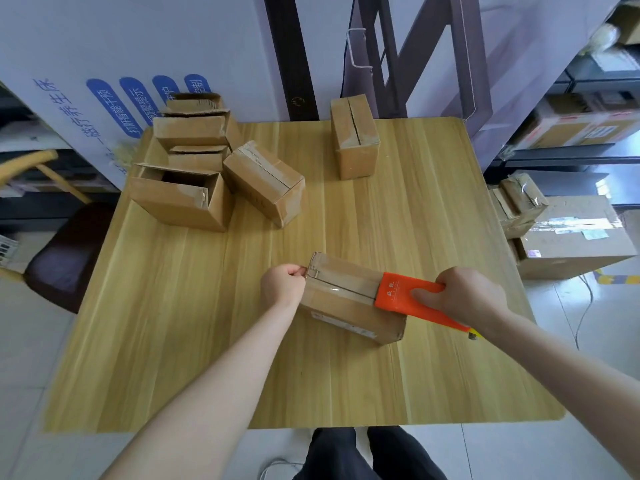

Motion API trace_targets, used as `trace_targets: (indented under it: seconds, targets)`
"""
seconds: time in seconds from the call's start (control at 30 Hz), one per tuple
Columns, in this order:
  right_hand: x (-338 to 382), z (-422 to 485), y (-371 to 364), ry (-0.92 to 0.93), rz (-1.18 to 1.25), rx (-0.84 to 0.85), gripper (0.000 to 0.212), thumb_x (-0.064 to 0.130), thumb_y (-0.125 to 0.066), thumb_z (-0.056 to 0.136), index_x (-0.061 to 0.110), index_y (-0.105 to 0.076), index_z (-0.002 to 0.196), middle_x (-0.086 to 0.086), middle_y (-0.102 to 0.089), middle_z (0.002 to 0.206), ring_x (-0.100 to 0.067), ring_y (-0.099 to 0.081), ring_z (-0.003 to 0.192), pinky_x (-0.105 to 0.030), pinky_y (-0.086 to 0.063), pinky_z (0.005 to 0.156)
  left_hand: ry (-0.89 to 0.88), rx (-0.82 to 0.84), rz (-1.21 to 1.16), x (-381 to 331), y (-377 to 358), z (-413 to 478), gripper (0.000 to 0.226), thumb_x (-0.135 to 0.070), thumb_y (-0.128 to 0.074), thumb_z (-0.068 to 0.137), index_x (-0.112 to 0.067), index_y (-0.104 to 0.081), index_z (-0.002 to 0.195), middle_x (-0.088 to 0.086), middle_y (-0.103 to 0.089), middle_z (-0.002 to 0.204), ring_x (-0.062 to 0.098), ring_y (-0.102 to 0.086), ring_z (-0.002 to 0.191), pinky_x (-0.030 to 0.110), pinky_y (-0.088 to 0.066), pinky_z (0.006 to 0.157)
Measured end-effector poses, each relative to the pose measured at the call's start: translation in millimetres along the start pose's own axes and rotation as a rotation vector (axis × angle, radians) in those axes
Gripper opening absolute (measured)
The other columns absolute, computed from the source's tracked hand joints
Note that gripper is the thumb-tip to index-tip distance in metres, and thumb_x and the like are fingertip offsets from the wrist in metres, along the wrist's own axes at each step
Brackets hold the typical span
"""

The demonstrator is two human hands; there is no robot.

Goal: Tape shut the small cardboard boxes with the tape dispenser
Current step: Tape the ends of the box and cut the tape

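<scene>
My left hand [282,283] pinches the tape end at the box [349,299] edge near me on the table [207,323]; my right hand [465,294] grips the orange tape dispenser [401,292] on top. I should pull steadily along the seam, pressing flat.

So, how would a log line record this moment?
right hand: grips tape dispenser on box | left hand: pinches box end | seam: partly taped
</scene>
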State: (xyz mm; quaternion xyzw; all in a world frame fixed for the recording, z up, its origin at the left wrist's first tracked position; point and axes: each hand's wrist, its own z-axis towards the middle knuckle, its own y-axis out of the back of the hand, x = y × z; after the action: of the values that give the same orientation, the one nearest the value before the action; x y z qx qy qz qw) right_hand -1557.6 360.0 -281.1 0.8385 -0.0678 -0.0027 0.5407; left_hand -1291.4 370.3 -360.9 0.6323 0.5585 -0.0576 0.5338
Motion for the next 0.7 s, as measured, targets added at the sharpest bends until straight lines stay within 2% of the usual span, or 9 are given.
trace_targets:
  seconds: [0.07, 0.13, 0.2, 0.3, 0.43, 0.5, 0.53, 0.6, 0.7]
  targets:
    - [0.0, -0.7, 0.0, -0.002, -0.002, 0.000, 0.047, 0.067, -0.056, 0.078, 0.021, -0.060, 0.070, 0.004, -0.063, 0.068, -0.017, -0.063, 0.065, -0.021, -0.034, 0.048, 0.025, 0.046, 0.046, 0.9, -0.9, -0.2, 0.030, -0.017, -0.051, 0.095, -0.015, -0.066, 0.121, 0.003, -0.064, 0.126, 0.024, -0.058, 0.114, 0.029, -0.048, 0.089]
    - [-0.5, -2.1, -0.6, 0.000, 0.002, -0.005, 0.048, 0.067, -0.056, 0.078, 0.021, -0.061, 0.071, 0.004, -0.063, 0.067, -0.018, -0.063, 0.064, -0.021, -0.034, 0.047, 0.139, 0.113, 0.065, 8.8, 1.2, 3.4, 0.047, -0.020, -0.049, 0.096, -0.014, -0.044, 0.142, 0.006, -0.047, 0.145, 0.029, -0.046, 0.130, 0.038, -0.042, 0.103]
    - [-0.7, -3.3, -1.6, 0.002, 0.004, -0.017, 0.048, 0.067, -0.056, 0.078, 0.020, -0.062, 0.072, 0.004, -0.062, 0.067, -0.018, -0.062, 0.065, -0.020, -0.033, 0.047, 0.190, 0.059, 0.024, 16.7, 4.9, 3.6, 0.056, -0.023, -0.049, 0.097, -0.014, -0.030, 0.149, 0.007, -0.037, 0.151, 0.030, -0.038, 0.136, 0.042, -0.037, 0.109]
    - [-1.1, -3.7, -2.3, 0.006, 0.011, -0.031, 0.047, 0.067, -0.057, 0.078, 0.021, -0.063, 0.075, 0.005, -0.062, 0.069, -0.018, -0.061, 0.067, -0.021, -0.033, 0.048, -0.018, -0.111, -0.126, 18.5, 3.8, -5.7, 0.042, -0.029, -0.044, 0.101, -0.016, -0.047, 0.140, 0.002, -0.051, 0.141, 0.021, -0.048, 0.129, 0.037, -0.040, 0.106]
    - [-1.3, -5.9, -2.8, 0.002, 0.030, -0.024, 0.047, 0.067, -0.057, 0.079, 0.020, -0.064, 0.077, 0.005, -0.061, 0.068, -0.017, -0.060, 0.064, -0.020, -0.034, 0.047, -0.123, 0.240, -0.058, 12.4, -11.7, -20.8, 0.049, -0.040, -0.034, 0.102, -0.008, -0.048, 0.137, 0.003, -0.052, 0.138, 0.020, -0.049, 0.125, 0.032, -0.041, 0.101]
    - [-1.4, -6.8, -3.9, 0.001, 0.040, -0.021, 0.047, 0.066, -0.057, 0.079, 0.020, -0.064, 0.078, 0.004, -0.062, 0.068, -0.016, -0.061, 0.063, -0.020, -0.034, 0.047, -0.140, 0.248, 0.096, 11.8, -14.7, -20.1, 0.051, -0.039, -0.032, 0.102, -0.006, -0.042, 0.139, 0.009, -0.048, 0.142, 0.024, -0.046, 0.128, 0.033, -0.040, 0.100]
    - [-1.7, -6.9, -4.4, 0.000, 0.042, -0.022, 0.047, 0.066, -0.057, 0.080, 0.020, -0.064, 0.078, 0.004, -0.062, 0.068, -0.017, -0.062, 0.063, -0.020, -0.035, 0.047, -0.220, 0.173, 0.204, 10.7, -15.0, -19.6, 0.049, -0.034, -0.033, 0.103, -0.008, -0.036, 0.145, 0.008, -0.040, 0.149, 0.024, -0.038, 0.136, 0.035, -0.035, 0.108]
    - [-2.8, -7.1, -6.0, -0.003, 0.047, -0.022, 0.047, 0.066, -0.057, 0.079, 0.020, -0.064, 0.078, 0.004, -0.062, 0.069, -0.017, -0.061, 0.064, -0.021, -0.036, 0.048, -0.562, 0.003, 0.344, 2.9, -19.0, -21.4, 0.048, -0.011, -0.042, 0.100, -0.013, -0.033, 0.147, 0.003, -0.032, 0.154, 0.020, -0.023, 0.144, 0.035, -0.023, 0.118]
    - [-5.6, -7.7, -9.6, 0.000, 0.066, -0.024, 0.047, 0.067, -0.056, 0.080, 0.020, -0.064, 0.077, 0.005, -0.062, 0.068, -0.017, -0.062, 0.065, -0.022, -0.037, 0.049, -0.883, 0.068, 0.356, -23.7, -39.1, -26.2, 0.045, -0.002, -0.047, 0.095, -0.012, -0.047, 0.139, 0.002, -0.045, 0.146, 0.020, -0.031, 0.141, 0.038, -0.023, 0.118]
